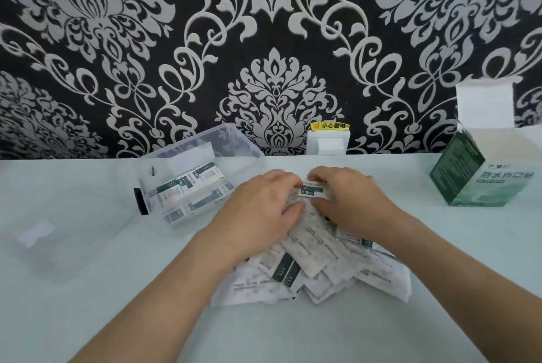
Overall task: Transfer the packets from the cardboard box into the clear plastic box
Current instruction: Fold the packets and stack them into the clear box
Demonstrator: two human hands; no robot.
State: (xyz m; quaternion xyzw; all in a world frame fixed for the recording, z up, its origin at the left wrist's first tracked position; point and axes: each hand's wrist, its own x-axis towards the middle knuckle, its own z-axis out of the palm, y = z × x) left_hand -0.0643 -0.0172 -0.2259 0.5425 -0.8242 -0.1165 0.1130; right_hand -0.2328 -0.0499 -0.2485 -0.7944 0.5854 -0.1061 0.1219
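Both hands work at the far edge of a loose pile (322,263) of packets on the table (293,333). The left hand (261,204) and the right hand (352,198) face each other, fingers curled, and between them they pinch a small bundle (313,188) of packets, each hand at 1 end. Neither hand is free.

The packets are in 2 places. Most lie in the pile in front of the person, overlapping in all directions. Some already lie flat in the clear box (181,142), which stands open just to the left of the hands. Its lid (58,233) lies apart, further left. The cardboard box (469,175) stands well to the right with its flap up. I cannot tell whether any packets remain inside it.

The packets look like thin, flat paper wrappers, so I judge them very light, bendable and a little slippery against each other. A single one would be hard to lift from the table. A squared stack handles better. I would hold it across the short ends or the long edges, thumb below and fingers above, with light pressure so the stack does not bow or fan out. The carry to the clear box is short, but a loose grip could let the middle packets slide out.
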